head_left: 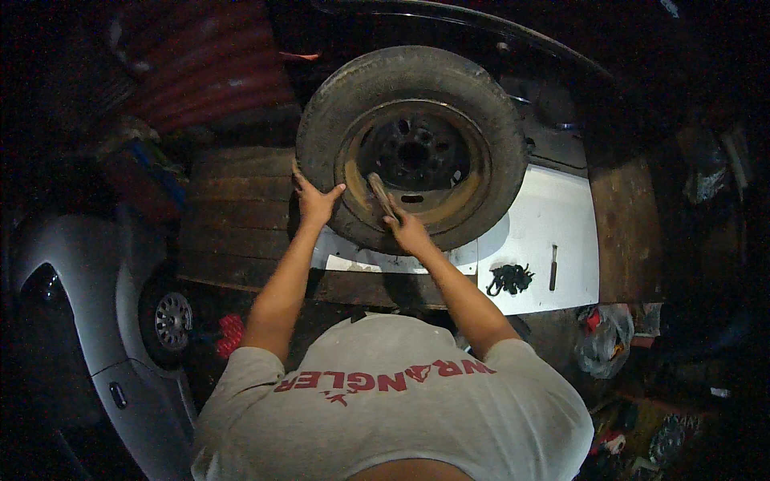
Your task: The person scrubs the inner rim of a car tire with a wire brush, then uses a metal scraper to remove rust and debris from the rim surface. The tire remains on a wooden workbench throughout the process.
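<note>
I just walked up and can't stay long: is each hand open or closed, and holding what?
Left hand: open, thumb and fingers spread at the edge of the tyre.
Right hand: closed, holding a slim, brush-like tool.

1 row of large red capital letters [391, 379], printed across a pale grey short-sleeved cloth T-shirt [393, 429], upside down in view, a small red mark [338, 397] alongside
</note>
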The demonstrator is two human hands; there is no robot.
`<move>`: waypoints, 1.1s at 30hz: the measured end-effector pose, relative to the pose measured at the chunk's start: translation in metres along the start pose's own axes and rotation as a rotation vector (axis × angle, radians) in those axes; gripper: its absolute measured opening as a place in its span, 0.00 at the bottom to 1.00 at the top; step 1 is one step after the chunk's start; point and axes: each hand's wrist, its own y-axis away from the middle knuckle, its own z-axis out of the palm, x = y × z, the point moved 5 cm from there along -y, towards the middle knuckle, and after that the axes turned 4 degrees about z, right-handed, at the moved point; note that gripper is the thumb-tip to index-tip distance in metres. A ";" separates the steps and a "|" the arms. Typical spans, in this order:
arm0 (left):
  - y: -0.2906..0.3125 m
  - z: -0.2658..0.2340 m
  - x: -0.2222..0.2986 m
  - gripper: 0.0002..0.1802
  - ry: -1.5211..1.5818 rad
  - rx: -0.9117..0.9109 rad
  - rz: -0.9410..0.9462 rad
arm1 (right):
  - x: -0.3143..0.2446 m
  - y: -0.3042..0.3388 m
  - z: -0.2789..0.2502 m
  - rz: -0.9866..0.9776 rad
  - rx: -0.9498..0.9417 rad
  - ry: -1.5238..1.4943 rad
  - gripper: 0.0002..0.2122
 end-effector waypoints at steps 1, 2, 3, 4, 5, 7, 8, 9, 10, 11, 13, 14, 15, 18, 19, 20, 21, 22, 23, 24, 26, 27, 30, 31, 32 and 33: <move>-0.002 0.000 -0.005 0.73 0.012 -0.018 -0.040 | -0.008 -0.013 0.003 -0.008 0.016 -0.027 0.23; -0.004 0.001 -0.010 0.73 0.023 -0.036 -0.079 | -0.008 -0.023 0.001 -0.011 -0.007 -0.031 0.23; -0.004 0.000 -0.003 0.71 0.030 -0.027 -0.057 | -0.004 -0.032 0.003 -0.008 -0.027 -0.032 0.24; -0.004 -0.002 0.003 0.70 0.037 -0.018 -0.034 | 0.001 -0.037 0.004 -0.004 -0.046 -0.034 0.24; -0.005 -0.003 0.010 0.68 0.043 -0.010 -0.010 | 0.010 -0.035 0.001 0.010 -0.066 -0.013 0.24; -0.004 -0.006 0.004 0.68 0.001 0.033 -0.034 | 0.030 -0.017 -0.008 0.025 -0.123 0.032 0.23; -0.003 -0.008 0.003 0.67 -0.019 0.052 -0.046 | 0.045 -0.008 -0.010 0.058 -0.148 0.050 0.24; -0.004 -0.009 0.004 0.67 0.000 0.045 -0.044 | 0.065 -0.001 -0.011 0.089 -0.171 0.069 0.25; -0.005 -0.010 0.005 0.67 0.019 0.035 -0.044 | 0.072 0.003 -0.013 0.124 -0.193 0.089 0.26; -0.006 -0.010 0.006 0.67 0.038 0.027 -0.043 | 0.072 0.000 -0.012 0.101 -0.190 0.071 0.26; -0.007 -0.015 0.011 0.65 -0.017 0.047 -0.034 | 0.043 -0.004 -0.005 0.060 -0.186 0.028 0.26; -0.010 -0.016 0.014 0.65 -0.044 0.056 -0.024 | 0.022 -0.011 0.000 0.041 -0.164 -0.069 0.25; -0.013 -0.017 0.011 0.65 -0.058 0.061 -0.011 | 0.004 -0.021 0.007 0.040 -0.107 -0.112 0.25; -0.022 -0.025 0.003 0.64 -0.100 0.061 0.018 | -0.028 -0.037 0.012 0.029 -0.009 -0.228 0.23; -0.025 -0.027 0.007 0.63 -0.099 0.043 0.022 | -0.028 -0.036 0.008 0.027 -0.015 -0.243 0.23; -0.026 -0.029 0.011 0.62 -0.099 0.024 0.028 | -0.025 -0.035 0.003 0.026 -0.021 -0.259 0.23; -0.027 -0.030 0.018 0.62 -0.110 -0.002 0.016 | -0.009 -0.033 0.004 0.015 -0.035 -0.223 0.23; -0.026 -0.031 0.026 0.62 -0.120 -0.027 0.005 | 0.025 -0.028 0.011 0.003 -0.047 -0.186 0.23; -0.026 -0.032 0.028 0.62 -0.132 -0.047 -0.013 | 0.048 -0.021 0.013 -0.011 -0.067 -0.149 0.23; -0.024 -0.035 0.022 0.62 -0.145 -0.021 0.006 | 0.056 -0.003 0.001 0.048 -0.130 -0.107 0.23; -0.023 -0.033 0.015 0.61 -0.163 0.017 0.055 | 0.057 0.016 -0.011 0.143 -0.201 -0.051 0.23; -0.023 -0.033 0.016 0.62 -0.153 0.022 0.054 | 0.061 0.019 -0.010 0.180 -0.216 -0.040 0.23; -0.022 -0.032 0.020 0.62 -0.117 0.014 0.043 | 0.039 0.008 0.003 0.011 -0.104 -0.165 0.23; -0.024 -0.034 0.026 0.62 -0.101 -0.009 0.038 | 0.025 -0.007 0.013 -0.047 -0.071 -0.202 0.24; -0.024 -0.033 0.033 0.62 -0.080 -0.033 0.027 | 0.014 -0.022 0.019 -0.102 -0.039 -0.232 0.24; -0.021 -0.033 0.041 0.62 -0.082 -0.046 -0.003 | 0.005 -0.029 0.021 -0.057 -0.046 -0.236 0.24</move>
